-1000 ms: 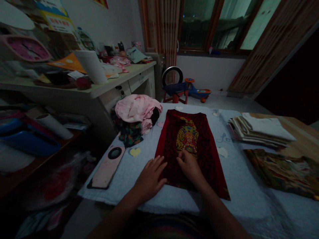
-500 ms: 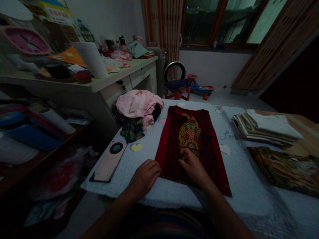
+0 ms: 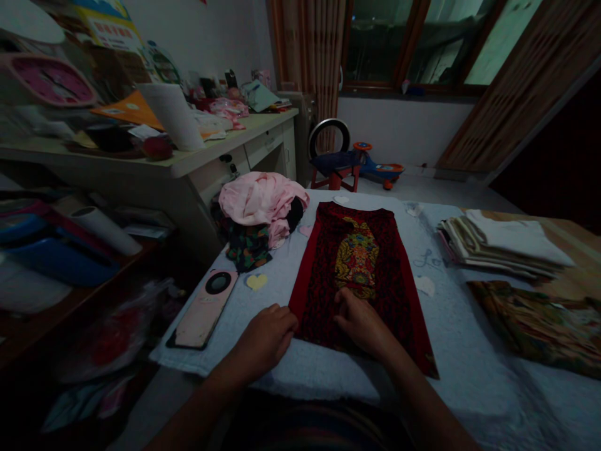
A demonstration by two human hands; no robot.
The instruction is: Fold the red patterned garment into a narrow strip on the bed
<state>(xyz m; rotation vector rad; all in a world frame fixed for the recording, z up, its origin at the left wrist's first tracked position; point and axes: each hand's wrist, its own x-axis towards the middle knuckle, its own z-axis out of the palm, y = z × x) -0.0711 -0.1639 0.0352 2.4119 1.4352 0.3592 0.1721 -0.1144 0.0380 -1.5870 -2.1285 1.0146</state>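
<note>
A dark red patterned garment with a yellow embroidered centre panel lies flat on the light blue cloth-covered table. My left hand is curled, its fingers closed on the garment's near left corner. My right hand rests on the garment near its lower middle, fingers bent and pressing the fabric just below the yellow panel.
A pink phone lies at the table's left edge. A pile of pink and dark clothes sits at the far left, folded stacks and a patterned cloth at the right. A cluttered desk stands left.
My left hand went from lying flat and open on the garment's left edge to curling shut on its near corner. My right hand slid slightly toward me.
</note>
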